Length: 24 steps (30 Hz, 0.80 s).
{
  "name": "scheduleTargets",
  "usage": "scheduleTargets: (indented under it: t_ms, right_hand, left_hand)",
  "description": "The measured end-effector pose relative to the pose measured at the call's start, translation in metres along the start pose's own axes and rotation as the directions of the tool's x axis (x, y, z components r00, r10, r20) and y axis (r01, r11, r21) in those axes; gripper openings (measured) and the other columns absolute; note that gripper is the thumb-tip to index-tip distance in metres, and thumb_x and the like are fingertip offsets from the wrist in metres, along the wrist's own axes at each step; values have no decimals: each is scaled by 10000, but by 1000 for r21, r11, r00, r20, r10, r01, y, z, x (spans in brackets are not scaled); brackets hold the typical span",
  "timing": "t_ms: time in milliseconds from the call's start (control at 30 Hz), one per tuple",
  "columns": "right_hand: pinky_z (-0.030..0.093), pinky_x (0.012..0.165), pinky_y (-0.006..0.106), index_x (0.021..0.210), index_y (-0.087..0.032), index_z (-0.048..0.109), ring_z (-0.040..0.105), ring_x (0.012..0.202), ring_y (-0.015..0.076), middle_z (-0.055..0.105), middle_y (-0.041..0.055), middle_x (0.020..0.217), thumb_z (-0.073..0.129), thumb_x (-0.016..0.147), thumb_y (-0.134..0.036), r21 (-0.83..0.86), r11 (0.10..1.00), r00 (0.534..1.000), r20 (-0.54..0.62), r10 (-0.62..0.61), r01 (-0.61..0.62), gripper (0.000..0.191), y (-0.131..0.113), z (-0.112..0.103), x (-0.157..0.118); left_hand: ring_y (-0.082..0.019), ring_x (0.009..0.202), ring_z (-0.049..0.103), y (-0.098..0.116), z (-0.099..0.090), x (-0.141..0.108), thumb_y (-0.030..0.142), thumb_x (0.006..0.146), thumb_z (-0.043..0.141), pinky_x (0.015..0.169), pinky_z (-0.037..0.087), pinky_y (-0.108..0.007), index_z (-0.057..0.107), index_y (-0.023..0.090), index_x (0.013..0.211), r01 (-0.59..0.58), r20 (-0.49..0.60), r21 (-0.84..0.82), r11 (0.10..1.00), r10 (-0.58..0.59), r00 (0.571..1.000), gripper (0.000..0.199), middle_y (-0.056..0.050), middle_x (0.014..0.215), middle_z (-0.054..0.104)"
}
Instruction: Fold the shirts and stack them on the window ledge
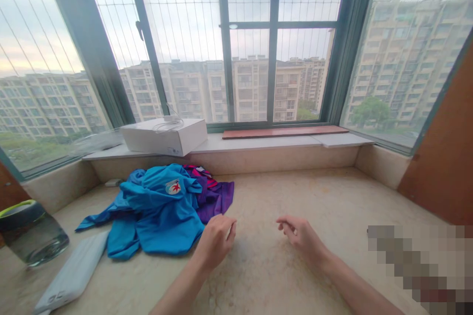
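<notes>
My left hand (217, 236) is held over the stone ledge with its fingers curled in and the thumb alongside them. It is just right of a crumpled blue shirt (166, 221) with a red and white badge. Part of a purple garment (218, 202) shows from under the shirt, with pink and dark stripes near its top. To the right, my right hand (298, 232) is also loosely closed, its fingers bent toward the left hand. Nothing shows in either hand. A gap of bare ledge (254, 236) separates the two.
At the left stand a clear bottle (35, 236) with a dark top and a flat white object (76, 268). Against the window, a white box (166, 135) carries a coiled white cable, and a reddish board (284, 132) lies on the sill. The lower right corner is pixelated.
</notes>
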State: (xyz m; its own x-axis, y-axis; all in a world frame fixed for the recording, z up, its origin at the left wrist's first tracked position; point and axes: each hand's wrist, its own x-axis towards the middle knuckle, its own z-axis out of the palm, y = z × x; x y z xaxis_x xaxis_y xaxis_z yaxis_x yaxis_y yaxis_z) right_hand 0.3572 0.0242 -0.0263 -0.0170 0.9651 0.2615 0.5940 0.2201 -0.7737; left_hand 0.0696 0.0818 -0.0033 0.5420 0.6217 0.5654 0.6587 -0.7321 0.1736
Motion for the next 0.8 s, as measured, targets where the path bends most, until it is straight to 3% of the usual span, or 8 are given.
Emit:
scheduleTargets:
  t_ms: [167,433,667,800]
  right_hand:
    - [519,735,321,1006,-191,757,700,798,219,770,73,882,445,929,-356,12,1000,1000,9,-8,8,361,-4,1,-2]
    - [496,708,288,1046,-179,747,689,770,192,767,70,896,429,933,-295,-14,1000,997,68,-23,24,357,-8,0,-6]
    - [484,683,274,1046,-175,746,672,716,175,760,64,882,446,919,-241,-13,999,993,107,-45,47,333,-12,4,-9]
    - [481,679,268,1047,-181,743,665,714,172,753,57,875,444,923,-242,-24,998,992,115,-48,51,329,-11,4,-10]
  left_hand:
    - [-224,801,710,2,3,0,186,959,488,872,545,-387,726,209,897,-3,-26,-45,999,2,1000,247,-65,801,738]
    - [-236,837,704,4,0,1,182,979,462,877,516,-403,719,190,884,25,51,-33,999,-24,998,274,-70,829,748]
    - [-220,840,705,4,1,0,177,968,472,963,503,-414,725,210,899,-2,53,-68,998,6,999,264,-59,837,752]
    - [-215,803,695,5,2,-1,198,958,495,919,526,-388,732,223,871,-5,36,-99,995,9,999,254,-49,788,734]
